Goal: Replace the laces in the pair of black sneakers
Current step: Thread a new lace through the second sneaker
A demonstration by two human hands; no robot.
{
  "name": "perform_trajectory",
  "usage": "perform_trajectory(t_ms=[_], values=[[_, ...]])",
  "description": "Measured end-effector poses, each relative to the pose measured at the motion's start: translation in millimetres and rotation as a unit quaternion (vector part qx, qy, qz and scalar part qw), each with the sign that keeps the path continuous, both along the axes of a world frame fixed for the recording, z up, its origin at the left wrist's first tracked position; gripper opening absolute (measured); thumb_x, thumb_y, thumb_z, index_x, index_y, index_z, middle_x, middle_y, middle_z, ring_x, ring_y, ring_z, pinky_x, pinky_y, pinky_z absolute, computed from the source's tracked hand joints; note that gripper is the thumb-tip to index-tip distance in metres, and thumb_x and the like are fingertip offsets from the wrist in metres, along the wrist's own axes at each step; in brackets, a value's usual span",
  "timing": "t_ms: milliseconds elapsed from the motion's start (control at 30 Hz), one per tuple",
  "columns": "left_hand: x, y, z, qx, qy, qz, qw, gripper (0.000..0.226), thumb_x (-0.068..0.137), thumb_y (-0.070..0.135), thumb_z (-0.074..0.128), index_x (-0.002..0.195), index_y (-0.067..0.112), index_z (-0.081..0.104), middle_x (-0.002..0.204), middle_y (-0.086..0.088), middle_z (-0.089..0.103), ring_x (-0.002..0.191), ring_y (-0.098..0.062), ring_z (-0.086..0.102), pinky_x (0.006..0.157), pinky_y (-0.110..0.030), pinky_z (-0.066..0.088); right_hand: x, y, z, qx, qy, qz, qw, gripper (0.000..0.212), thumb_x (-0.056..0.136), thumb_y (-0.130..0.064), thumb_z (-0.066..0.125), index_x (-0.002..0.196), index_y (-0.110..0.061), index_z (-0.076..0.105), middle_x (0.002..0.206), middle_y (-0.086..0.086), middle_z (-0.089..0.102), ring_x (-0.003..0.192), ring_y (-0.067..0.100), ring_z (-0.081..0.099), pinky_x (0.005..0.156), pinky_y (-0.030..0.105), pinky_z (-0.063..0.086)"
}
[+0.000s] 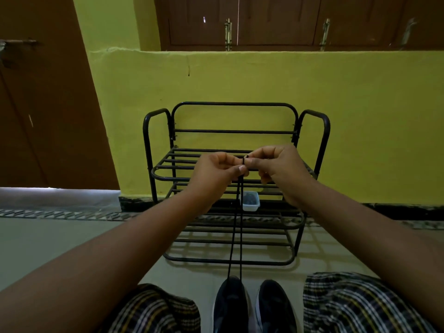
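Observation:
Two black sneakers stand side by side on the floor between my knees, the left sneaker (230, 306) and the right sneaker (276, 308). A black lace (236, 227) rises in two taut strands from the left sneaker up to my hands. My left hand (216, 171) and my right hand (278, 167) are raised in front of me, fingertips meeting, and both pinch the lace's two ends together. The lace tips stick out just above my fingers.
A black metal shoe rack (236, 183) stands against the yellow wall straight ahead. A small white container (250, 200) of dark bits sits on one of its lower shelves. A brown door is on the left. My checked trousers frame the sneakers.

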State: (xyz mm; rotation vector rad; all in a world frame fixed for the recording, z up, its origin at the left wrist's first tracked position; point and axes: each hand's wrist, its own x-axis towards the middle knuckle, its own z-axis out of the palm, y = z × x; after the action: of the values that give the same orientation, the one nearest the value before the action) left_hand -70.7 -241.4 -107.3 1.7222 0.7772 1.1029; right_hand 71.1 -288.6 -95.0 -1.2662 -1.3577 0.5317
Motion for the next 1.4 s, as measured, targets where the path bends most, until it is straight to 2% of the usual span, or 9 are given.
perform_trajectory(t_ms=[133,267,433,667,833,1000,1100,1200,1400], values=[[-1,3,-1,0.001,-0.008,-0.019,1.0,0.007,0.089,0.01,0.06,0.089,0.013,0.066,0.083,-0.001,0.072,0.074,0.0,0.067,0.06,-0.01,0.048,3,3,-5,0.019,-0.013,0.011,1.0,0.004,0.084,-0.011,0.068,0.081,-0.012,0.068,0.066,0.001,0.062,0.048,0.005,0.047,0.049,0.023,0.044],[-2,7,-3,-0.07,-0.036,-0.035,0.996,0.014,0.094,0.016,0.054,0.094,0.013,0.067,0.084,-0.001,0.072,0.078,-0.009,0.065,0.067,-0.023,0.05,2,6,-7,0.028,0.003,0.045,0.999,0.003,0.084,-0.011,0.068,0.084,-0.014,0.067,0.07,0.003,0.063,0.047,0.006,0.046,0.046,0.023,0.042],[0,7,-7,-0.129,-0.052,-0.039,0.99,0.014,0.094,0.016,0.054,0.094,0.011,0.067,0.083,-0.002,0.069,0.08,-0.013,0.064,0.069,-0.024,0.05,0,9,-9,0.033,0.018,0.049,0.998,0.005,0.081,-0.009,0.07,0.079,-0.008,0.066,0.065,0.004,0.061,0.045,0.008,0.045,0.043,0.024,0.04],[2,6,4,-0.006,0.017,-0.002,1.0,0.009,0.09,0.013,0.059,0.093,0.017,0.067,0.085,0.003,0.072,0.08,-0.002,0.067,0.069,-0.017,0.052,3,8,-9,0.038,-0.009,0.012,0.999,0.005,0.086,-0.011,0.066,0.081,-0.01,0.065,0.077,0.011,0.064,0.051,0.006,0.048,0.046,0.023,0.041],[7,5,6,0.061,0.069,0.025,0.995,0.008,0.09,0.017,0.061,0.094,0.02,0.067,0.087,0.003,0.072,0.083,-0.002,0.067,0.07,-0.014,0.049,6,7,-4,0.059,-0.066,-0.029,0.996,0.01,0.087,-0.011,0.064,0.078,-0.015,0.064,0.066,-0.004,0.056,0.06,0.007,0.049,0.055,0.025,0.042],[15,8,2,0.057,0.057,0.023,0.997,0.008,0.093,0.018,0.056,0.096,0.017,0.064,0.086,0.003,0.07,0.08,0.0,0.064,0.062,-0.01,0.046,14,7,2,0.068,-0.095,-0.067,0.991,0.014,0.089,-0.011,0.062,0.078,-0.02,0.062,0.07,-0.006,0.057,0.066,0.007,0.053,0.062,0.027,0.043],[19,11,2,0.033,0.028,0.008,0.999,0.016,0.095,0.015,0.052,0.108,0.012,0.062,0.088,0.004,0.069,0.082,0.002,0.064,0.066,-0.01,0.048,19,7,9,0.075,-0.148,-0.095,0.982,0.016,0.089,-0.014,0.061,0.077,-0.024,0.06,0.078,-0.006,0.06,0.074,0.011,0.057,0.068,0.031,0.047],[22,12,1,0.02,0.005,-0.004,1.0,0.018,0.095,0.014,0.053,0.11,0.011,0.062,0.088,0.003,0.069,0.081,0.001,0.064,0.068,-0.012,0.05,16,11,6,0.058,-0.133,-0.091,0.985,0.013,0.089,-0.014,0.062,0.079,-0.022,0.061,0.08,-0.004,0.062,0.077,0.012,0.058,0.069,0.03,0.046],[26,19,-1,-0.016,-0.014,-0.013,1.0,0.014,0.093,0.019,0.056,0.101,0.014,0.066,0.095,-0.002,0.072,0.094,-0.011,0.067,0.082,-0.03,0.052,12,20,0,0.046,-0.086,-0.071,0.993,0.005,0.088,-0.014,0.063,0.083,-0.014,0.066,0.083,0.002,0.065,0.074,0.008,0.059,0.06,0.02,0.041]])
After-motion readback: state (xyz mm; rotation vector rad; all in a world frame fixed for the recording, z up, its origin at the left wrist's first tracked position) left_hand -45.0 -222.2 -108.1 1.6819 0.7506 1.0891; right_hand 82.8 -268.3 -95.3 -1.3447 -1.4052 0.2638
